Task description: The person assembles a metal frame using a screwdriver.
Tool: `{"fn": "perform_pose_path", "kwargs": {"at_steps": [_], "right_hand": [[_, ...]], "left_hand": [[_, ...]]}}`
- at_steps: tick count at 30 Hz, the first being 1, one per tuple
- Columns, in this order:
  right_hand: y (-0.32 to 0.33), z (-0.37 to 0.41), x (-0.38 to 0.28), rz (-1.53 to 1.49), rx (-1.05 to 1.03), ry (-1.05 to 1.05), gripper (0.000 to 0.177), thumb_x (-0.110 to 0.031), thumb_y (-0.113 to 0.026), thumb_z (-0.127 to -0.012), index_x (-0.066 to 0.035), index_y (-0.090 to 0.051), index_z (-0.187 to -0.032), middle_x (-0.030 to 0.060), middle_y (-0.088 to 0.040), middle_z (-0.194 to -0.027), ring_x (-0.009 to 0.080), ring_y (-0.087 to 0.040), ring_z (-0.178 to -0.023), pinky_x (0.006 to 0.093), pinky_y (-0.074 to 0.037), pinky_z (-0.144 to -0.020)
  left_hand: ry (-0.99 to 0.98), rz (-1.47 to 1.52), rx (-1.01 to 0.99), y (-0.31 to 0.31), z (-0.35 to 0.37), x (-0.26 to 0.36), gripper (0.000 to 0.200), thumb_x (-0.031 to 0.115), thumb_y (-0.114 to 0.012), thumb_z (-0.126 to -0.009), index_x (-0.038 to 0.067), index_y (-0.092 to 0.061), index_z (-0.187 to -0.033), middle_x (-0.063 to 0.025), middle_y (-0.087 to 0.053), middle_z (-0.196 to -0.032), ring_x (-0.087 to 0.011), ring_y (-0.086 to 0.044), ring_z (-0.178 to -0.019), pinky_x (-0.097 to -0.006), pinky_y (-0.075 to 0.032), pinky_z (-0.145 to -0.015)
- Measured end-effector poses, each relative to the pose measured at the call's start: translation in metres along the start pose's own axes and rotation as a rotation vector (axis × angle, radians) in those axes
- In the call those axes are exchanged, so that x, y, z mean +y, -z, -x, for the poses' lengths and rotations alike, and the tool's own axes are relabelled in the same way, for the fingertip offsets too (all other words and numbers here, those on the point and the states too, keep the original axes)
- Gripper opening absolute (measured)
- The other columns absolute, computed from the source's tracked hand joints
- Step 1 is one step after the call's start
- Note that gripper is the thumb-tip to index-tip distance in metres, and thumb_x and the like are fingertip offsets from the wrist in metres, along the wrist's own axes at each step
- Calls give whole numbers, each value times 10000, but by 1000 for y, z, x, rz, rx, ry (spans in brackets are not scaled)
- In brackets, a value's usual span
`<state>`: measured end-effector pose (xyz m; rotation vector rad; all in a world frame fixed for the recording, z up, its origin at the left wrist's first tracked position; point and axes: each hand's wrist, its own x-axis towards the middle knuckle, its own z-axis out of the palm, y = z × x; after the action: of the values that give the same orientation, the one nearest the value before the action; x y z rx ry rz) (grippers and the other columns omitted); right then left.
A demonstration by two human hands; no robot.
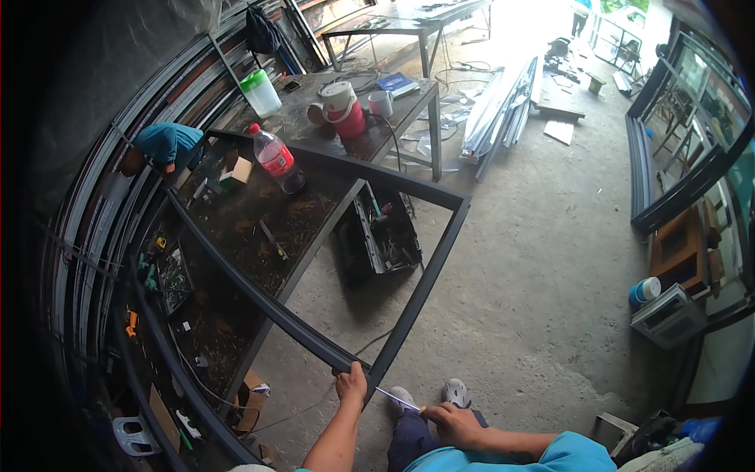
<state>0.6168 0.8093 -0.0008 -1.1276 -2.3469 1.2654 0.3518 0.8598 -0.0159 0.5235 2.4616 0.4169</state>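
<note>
A dark metal window or door frame (pixel 419 303) lies across the workbench, and its near corner sticks out over the floor. My left hand (pixel 351 384) is closed round the frame at that corner. In my right hand (pixel 458 425) is a screwdriver (pixel 399 399) with a long thin shaft. Its shaft points left, and its tip meets the outer side of the frame beside my left hand. My fingers cover most of the screwdriver's handle, with a bit of yellow showing. Whether the tip sits in a screw is too small to tell.
A soda bottle (pixel 275 160) and small box (pixel 236 171) stand on the dark workbench (pixel 303 206). An open toolbox (pixel 383 236) sits on the floor below the frame. Another person (pixel 167 145) bends at the far left. Metal profiles (pixel 501 118) lie beyond; glazed frames lean at right.
</note>
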Motion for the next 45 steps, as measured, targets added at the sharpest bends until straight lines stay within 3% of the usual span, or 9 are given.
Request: {"fn": "perform_pose_path", "kwargs": {"at_steps": [21, 24, 26, 27, 33, 38, 40, 42, 45], "right_hand": [[6, -18, 30, -627, -267, -377, 592, -96, -685, -682, -144, -495, -1240, 124, -640, -1072, 275, -634, -984, 349, -487, -867], [1, -20, 32, -1079, -383, -496, 595, 2, -705, -704, -122, -475, -1238, 72, -601, -928, 158, -593, -725, 267, -493, -633], [-9, -16, 41, -1917, -666, -750, 609, 49, -700, -708, -144, -462, -1234, 60, -586, -897, 107, -554, -619, 226, -438, -497], [-10, -15, 30, -1935, -577, -851, 614, 147, -621, -708, -139, -463, -1227, 59, -554, -908, 108, -496, -495, 193, -385, -391], [2, -9, 30, -1089, -412, -531, 627, 133, -688, -689, -78, -463, -1235, 71, -594, -962, 142, -597, -824, 265, -493, -667], [43, -1, 18, -1097, -323, -472, 598, 126, -703, -674, -59, -495, -1204, 62, -609, -951, 133, -586, -785, 242, -473, -619], [59, -11, -11, -997, -301, -480, 610, 116, -712, -668, -67, -491, -1206, 63, -610, -936, 120, -573, -755, 229, -455, -595], [57, -14, -28, -1015, -283, -450, 615, 116, -712, -669, -72, -488, -1210, 61, -610, -930, 117, -570, -747, 228, -452, -590], [40, -31, -50, -1061, -283, -397, 624, 119, -708, -672, -81, -482, -1217, 63, -609, -942, 115, -570, -760, 226, -456, -600]], "left_hand": [[66, 24, -21, -20, -25, -28, 609, 456, -444, -807, -114, -652, -856, -331, -627, -934, -446, -601, -957, -449, -439, -858], [-21, 119, 84, -17, -15, -18, 618, 483, -483, -794, -106, -655, -867, -324, -631, -939, -446, -605, -957, -454, -450, -849], [10, 90, 106, -19, -21, -22, 654, 532, -495, -784, -93, -663, -881, -320, -632, -939, -445, -603, -967, -461, -451, -864], [-22, 98, 129, -10, -10, -9, 668, 546, -492, -786, -90, -665, -894, -327, -625, -958, -445, -597, -984, -461, -449, -879], [72, 92, 46, -2, -12, -13, 766, 641, -464, -783, -81, -666, -940, -319, -626, -1011, -445, -597, -1012, -462, -466, -886], [72, 166, -27, 13, -4, -15, 918, 725, -446, -781, -85, -525, -1206, -321, -568, -1158, -441, -554, -1098, -470, -454, -914], [44, 331, 223, 5, 1, -23, 968, 673, -499, -810, -105, -304, -1352, -338, -529, -1198, -457, -529, -1115, -443, -425, -952], [-358, 432, 473, 3, 7, -45, 839, 530, -605, -836, -79, -338, -1348, -278, -564, -1177, -390, -579, -1052, -412, -450, -921], [-544, 936, -181, 57, 42, -57, 563, 307, -620, -901, -40, -430, -1302, -142, -621, -1114, -162, -597, -954, -296, -485, -851]]}}
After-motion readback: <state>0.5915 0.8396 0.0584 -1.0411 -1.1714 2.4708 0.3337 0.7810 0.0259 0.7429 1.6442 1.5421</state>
